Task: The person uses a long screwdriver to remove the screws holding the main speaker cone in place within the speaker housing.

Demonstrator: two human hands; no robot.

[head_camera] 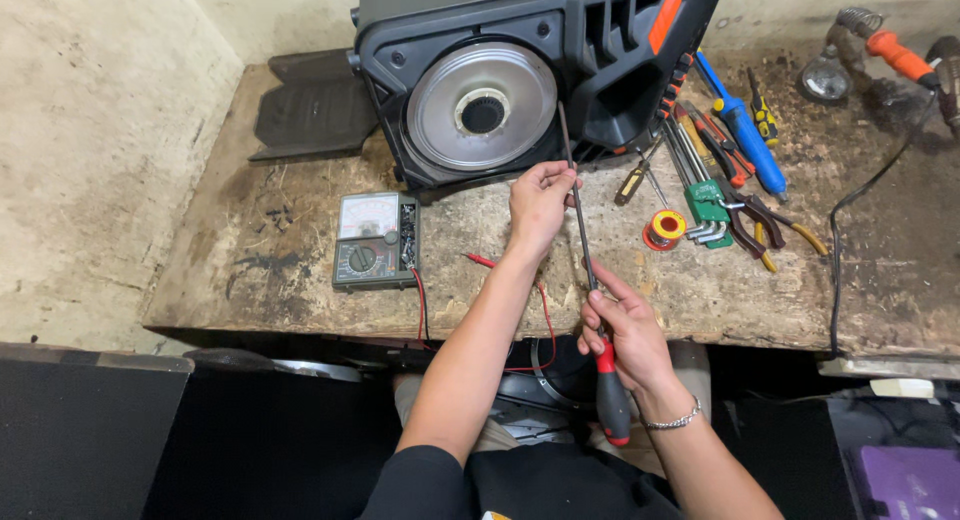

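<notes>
A worn, scratched wooden workbench is set against a rough plaster wall. A long screwdriver with a thin metal shaft and a red-and-black handle is held above the bench's front edge. Its long axis runs nearly upright in the view, the tip pointing away toward the black plastic speaker box with its round silver cone. The shaft is pinched near its upper part by the left hand, fingers closed on it. The handle's top is gripped by the right hand, curled shut. A grey meter lies to the left, pliers to the right.
</notes>
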